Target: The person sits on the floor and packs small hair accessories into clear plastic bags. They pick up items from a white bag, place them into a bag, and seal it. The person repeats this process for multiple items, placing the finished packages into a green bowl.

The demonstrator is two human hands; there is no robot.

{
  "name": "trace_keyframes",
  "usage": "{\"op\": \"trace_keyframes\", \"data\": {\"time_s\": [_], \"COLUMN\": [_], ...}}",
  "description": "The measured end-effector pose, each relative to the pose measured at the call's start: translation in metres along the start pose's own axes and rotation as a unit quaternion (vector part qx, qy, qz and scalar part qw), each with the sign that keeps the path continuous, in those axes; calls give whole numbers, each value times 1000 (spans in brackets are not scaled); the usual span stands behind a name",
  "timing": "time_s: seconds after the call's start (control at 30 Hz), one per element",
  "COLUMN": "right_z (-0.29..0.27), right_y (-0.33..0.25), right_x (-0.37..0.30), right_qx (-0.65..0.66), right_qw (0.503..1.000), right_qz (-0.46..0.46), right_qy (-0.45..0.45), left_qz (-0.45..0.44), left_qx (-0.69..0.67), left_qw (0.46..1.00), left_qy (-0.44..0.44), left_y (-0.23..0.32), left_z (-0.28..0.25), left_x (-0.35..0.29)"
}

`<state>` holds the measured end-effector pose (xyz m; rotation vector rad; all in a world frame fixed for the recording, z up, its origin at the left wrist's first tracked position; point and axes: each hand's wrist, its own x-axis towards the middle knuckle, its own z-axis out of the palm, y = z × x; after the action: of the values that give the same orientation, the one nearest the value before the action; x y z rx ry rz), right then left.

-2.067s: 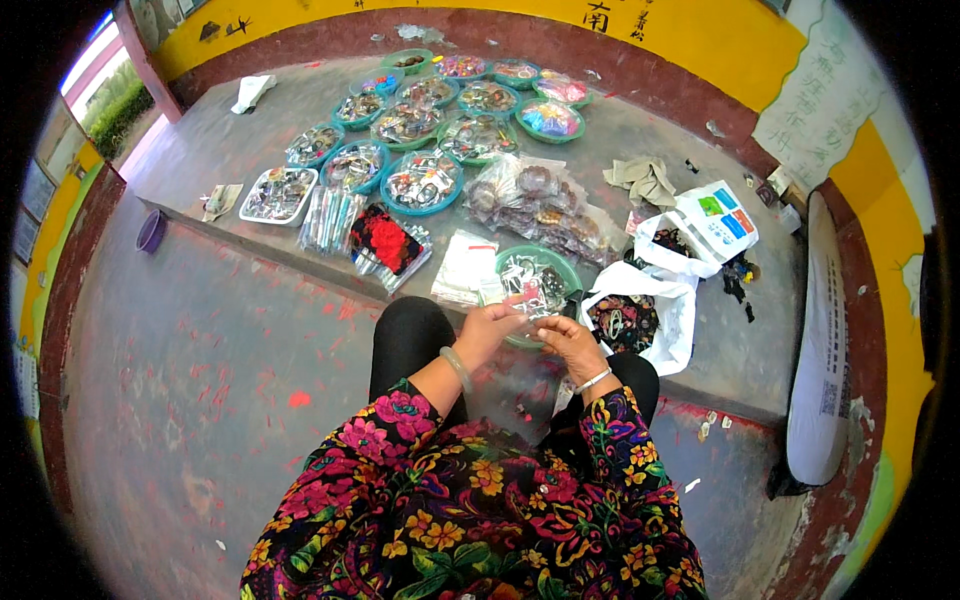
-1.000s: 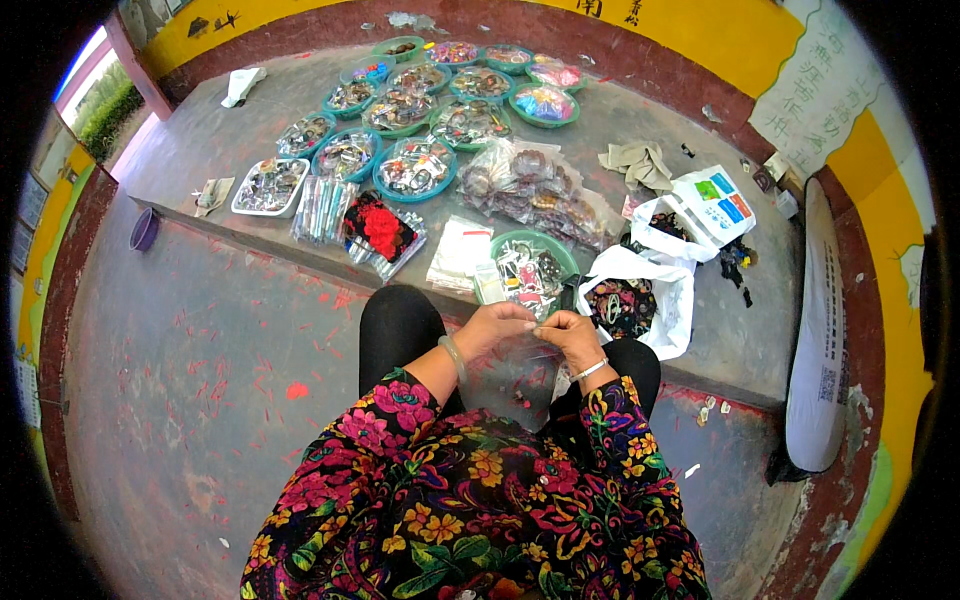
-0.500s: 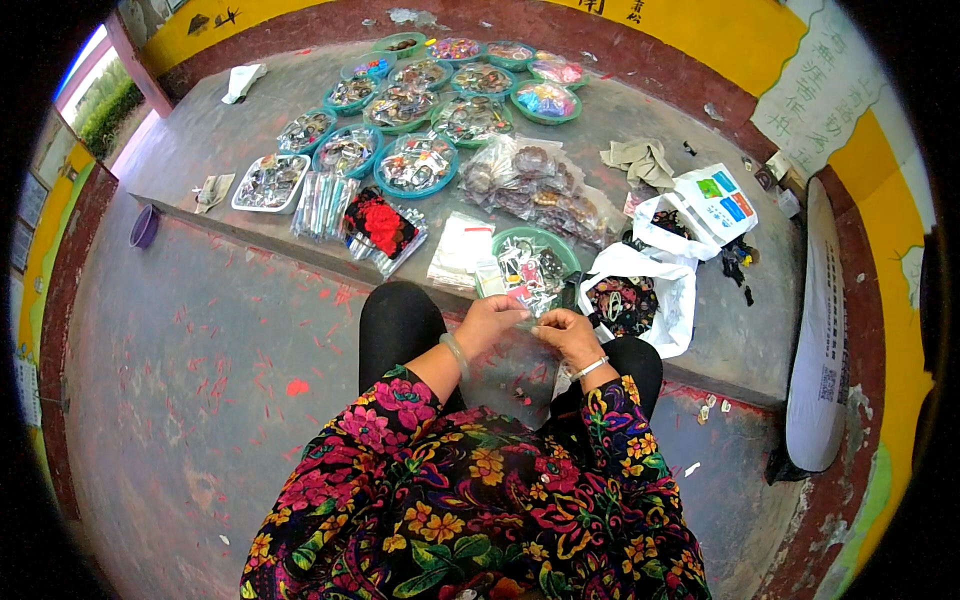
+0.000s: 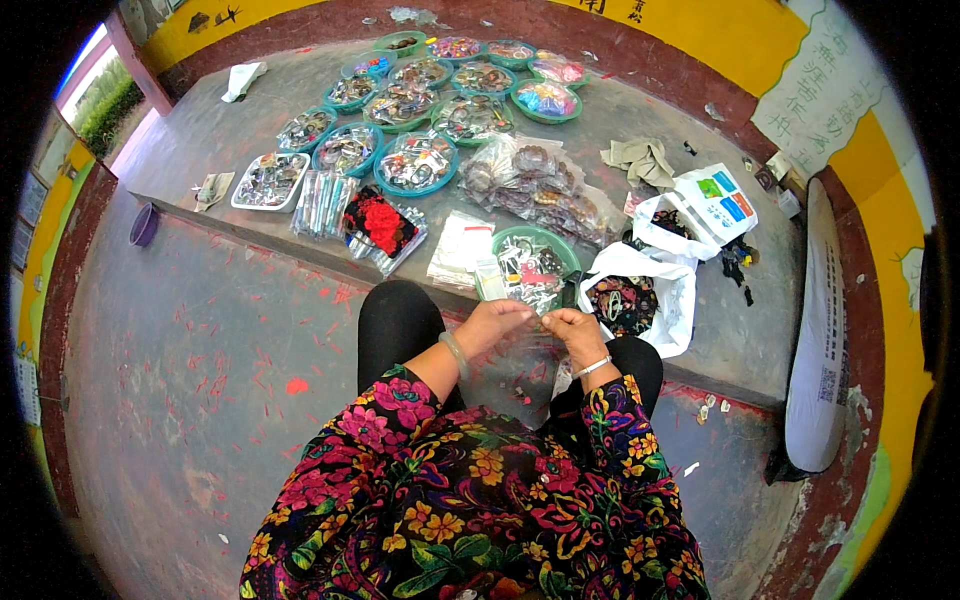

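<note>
My left hand (image 4: 497,322) and my right hand (image 4: 574,332) meet in front of my knees, thumbs and fingertips pinched close together. Between them is something thin and see-through, too faint to name. Just beyond the fingers, a green basket (image 4: 572,262) holds small white, black and silvery pieces, with a red piece (image 4: 540,279) on top. To its left lies a stack of clear flat packets (image 4: 462,248). Right of my right hand, an open white plastic bag (image 4: 680,310) holds dark, patterned bands.
Several baskets of small packaged goods, one a blue basket (image 4: 415,192), fill the raised concrete platform (image 4: 720,345). Nearer lie a white tray (image 4: 236,207), a red-and-black floral pouch (image 4: 382,222), a heap of bagged brown items (image 4: 545,185) and another white bag (image 4: 715,205). A purple basin (image 4: 145,226) sits on the floor.
Both hands have shifted slightly, the fingertips still together. A pinkish-red piece was beside my left fingertips; a red piece now shows farther into the green basket.
</note>
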<state>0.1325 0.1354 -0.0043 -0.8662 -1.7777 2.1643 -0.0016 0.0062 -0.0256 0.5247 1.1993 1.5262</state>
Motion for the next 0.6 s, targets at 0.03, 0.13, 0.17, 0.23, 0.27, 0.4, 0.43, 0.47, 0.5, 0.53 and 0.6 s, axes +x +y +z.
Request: {"op": "trace_keyframes", "data": {"time_s": [0.03, 0.13, 0.17, 0.23, 0.27, 0.4, 0.43, 0.47, 0.5, 0.53, 0.6], "right_z": [0, -2, -1, 1, 2, 3, 3, 3, 4, 5, 3], "right_y": [-1, 4, 4, 1, 0, -2, -1, -2, -2, -2, 0], "right_x": [0, 2, 2, 1, 0, -1, -1, -1, -2, -2, -1], "right_qx": [-1, 0, 4, 12, 10, -4, -8, -7, -6, -5, -11], "right_qw": [1000, 1000, 1000, 1000, 1000, 1000, 1000, 1000, 1000, 1000, 1000], "right_qz": [0, 4, 5, 5, 6, 9, 10, 12, 13, 15, 12], "right_qy": [-4, 0, 2, 5, 3, -5, -7, -7, -7, -7, -10], "left_qz": [5, 13, 11, 11, 13, 12, 14, 18, 21, 18, 11], "left_qx": [14, 43, 43, 46, 48, 66, 64, 61, 59, 56, 51], "left_qw": [1000, 999, 999, 999, 999, 997, 997, 997, 997, 997, 997], "left_qy": [5, 14, 14, 18, 22, 38, 39, 41, 42, 47, 54], "left_y": [0, 2, 4, 3, 1, 7, 6, 3, 2, 0, 2], "left_z": [0, -1, 0, 0, -1, 3, 2, 1, 1, 0, 2], "left_x": [0, 0, -2, -2, -2, -6, -5, -4, -3, -3, -4]}}
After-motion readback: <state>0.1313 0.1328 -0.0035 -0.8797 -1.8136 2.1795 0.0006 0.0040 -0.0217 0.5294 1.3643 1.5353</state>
